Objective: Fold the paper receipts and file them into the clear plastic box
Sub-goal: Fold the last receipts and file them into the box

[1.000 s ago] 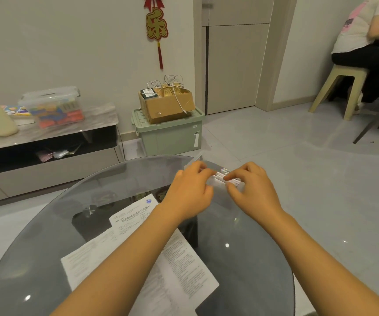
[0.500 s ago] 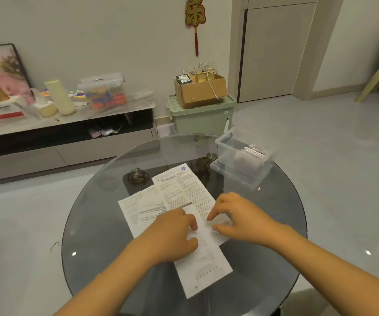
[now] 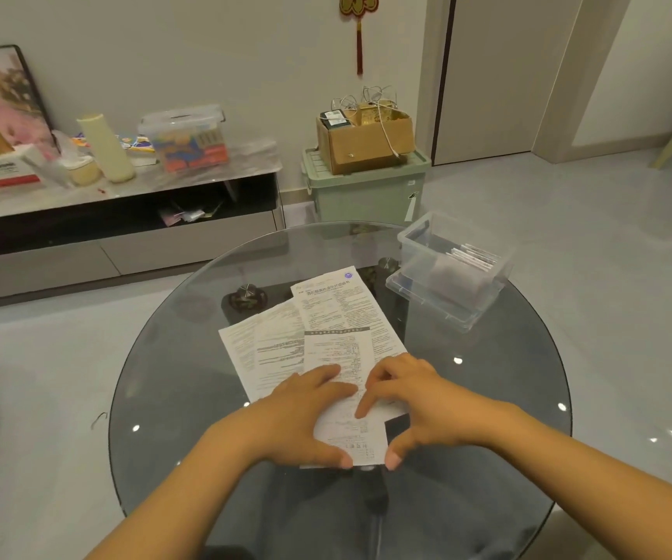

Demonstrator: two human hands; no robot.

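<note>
Round, dark glass surface (image 3: 189, 398) in a tiled living room, with a low media cabinet (image 3: 120, 236) along the wall behind and a green storage bin (image 3: 366, 196) carrying a cardboard box (image 3: 366, 143). Two printed paper receipts lie at the centre of the surface: the top receipt (image 3: 338, 317), long and narrow, runs from the far centre toward the person, and overlaps the lower receipt (image 3: 261, 349), which shows to its left. The clear plastic box (image 3: 439, 272) stands at the far right of the surface, well apart from the papers, seated on what appears to be its own lid; several folded slips (image 3: 473, 254) stand on edge at its right end.

Both hands rest on the near end of the top receipt. The left hand (image 3: 306, 418) lies with fingers extended across the sheet and its thumb at the near edge. The right hand (image 3: 419, 402) has its fingers loosely bent, fingertips on the paper, thumb also at the near edge. Whether either thumb is tucked under the edge cannot be told.

The step in hand appears to be the start of a fold of the top receipt. To do it well: lift only the top sheet, bring the near edge squarely onto the far edge, align the corners before pressing, then crease outward from the middle. Smooth glass offers little grip, so one hand should likely pin the sheet while the other runs the crease.
</note>
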